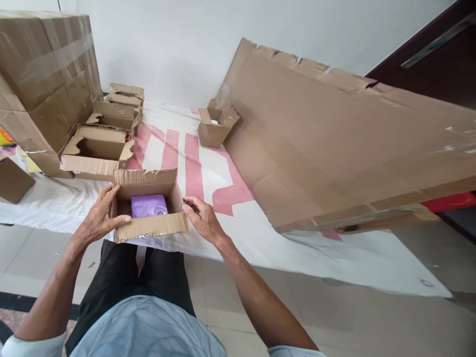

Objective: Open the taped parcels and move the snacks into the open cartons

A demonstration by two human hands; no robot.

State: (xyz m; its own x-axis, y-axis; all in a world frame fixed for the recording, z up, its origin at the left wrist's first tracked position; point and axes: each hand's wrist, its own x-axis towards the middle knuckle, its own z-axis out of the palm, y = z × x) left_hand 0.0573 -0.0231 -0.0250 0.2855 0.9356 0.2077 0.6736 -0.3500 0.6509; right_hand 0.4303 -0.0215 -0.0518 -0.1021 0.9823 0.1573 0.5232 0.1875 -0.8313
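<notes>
Purple, the pack (149, 204) sits inside my open box (152, 228), and the box is the thing I measure everything from. The pack lies between my two hands, about midway along the box, with a gap to each end wall. What shows of it runs longest from side to side, in line with the box's own long axis; the near flap hides its lower part, so I can't tell its full shape. Of my hands, the left (98, 218) is nearer: its thumb bends over the near flap, its tip just beside the pack, while the fingers lie along the box's left end, clamping that corner. My right hand (203, 218) pinches the box's right end between thumb and fingers, a little farther off. Neither seems to touch the pack. The box is at the near edge of the tabletop (238, 243); whether its base rests fully there, I can't see. Beyond the box to the left stand open cartons (89, 163); to its right leans a big cardboard sheet (316, 134).
</notes>
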